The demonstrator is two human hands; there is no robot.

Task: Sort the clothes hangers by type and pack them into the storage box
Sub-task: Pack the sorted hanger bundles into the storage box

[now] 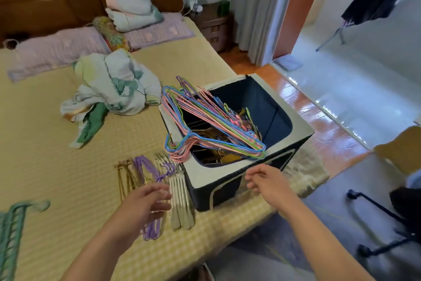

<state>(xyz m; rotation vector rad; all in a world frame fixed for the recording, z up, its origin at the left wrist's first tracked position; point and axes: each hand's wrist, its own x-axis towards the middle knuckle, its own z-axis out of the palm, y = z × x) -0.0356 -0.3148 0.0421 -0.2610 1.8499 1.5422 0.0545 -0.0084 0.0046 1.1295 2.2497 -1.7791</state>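
- Left hand (pixel 145 203) hovers with loose fingers, gripping nothing, over the purple hangers (pixel 150 189) on the bed (pixel 45 144)
- White hangers (pixel 181 201) lie just right of it, gold hangers (pixel 126 178) just beyond
- Right hand (pixel 266 181), relaxed and empty, hangs before the storage box (pixel 296 125); pastel hangers (pixel 205 125) lie tilted across its rim

Both bare forearms reach forward from the lower edge of the view. The left hand (pixel 145 201) is blurred, fingers loosely spread. The right hand (pixel 265 181) hovers, fingers relaxed, slightly curled, holding nothing.
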